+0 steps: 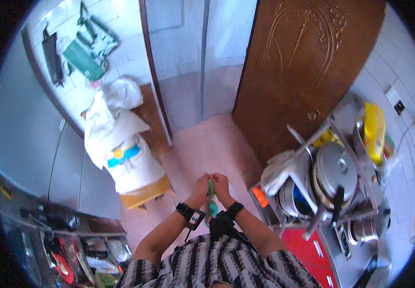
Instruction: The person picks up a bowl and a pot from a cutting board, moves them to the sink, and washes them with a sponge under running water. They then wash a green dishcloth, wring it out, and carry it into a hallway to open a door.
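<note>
My left hand (201, 188) and my right hand (220, 183) meet in front of my body, above the tiled floor. Between them is a small green item (210, 188), perhaps cloth or plastic, which both hands grip near its top. Its lower part hangs towards my waist, where a teal piece (213, 208) shows between my wrists. The fingertips touch or nearly touch; their exact hold is too small to make out. Each wrist wears a black strap.
A white woven sack (135, 169) stands on the left by a doorframe. An open brown carved door (297, 72) is ahead. On the right, a metal rack holds a lidded pot (335, 169) above red cabinet doors (301, 244). Cluttered shelves (103, 235) stand lower left.
</note>
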